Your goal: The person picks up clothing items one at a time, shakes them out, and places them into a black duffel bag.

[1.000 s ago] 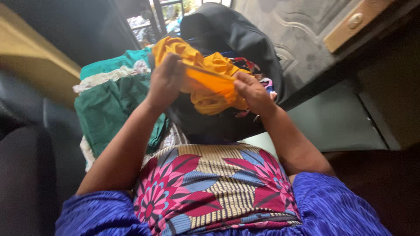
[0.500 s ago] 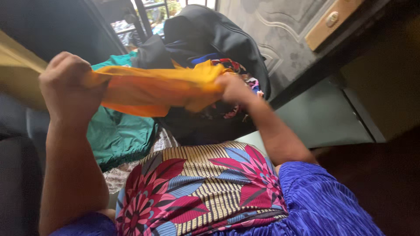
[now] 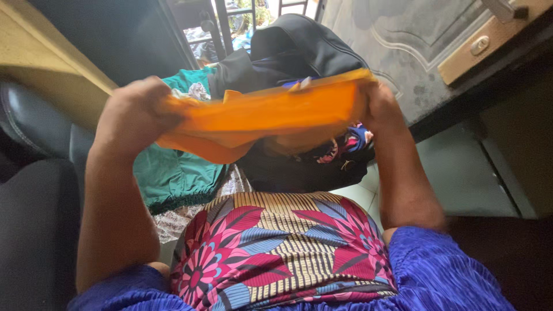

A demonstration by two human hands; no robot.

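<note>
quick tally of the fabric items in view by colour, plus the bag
Orange cloth, stretched between left hand and right hand: 1
Green garment: 1
Floral patterned fabric on the lap: 1
Black bag, multicoloured cloth inside: 1
Total: 4

The orange cloth (image 3: 271, 112) is looking like thin, matt woven fabric, creasing softly where it is being stretched. The green garment (image 3: 173, 175) is showing a slightly silky sheen. The black bag (image 3: 299, 52) is appearing as smooth synthetic cloth. The patterned skirt (image 3: 282, 247) is reading as printed cotton, the seat (image 3: 34, 132) as glossy dark leather, the ledge (image 3: 489, 40) as varnished wood.
</note>
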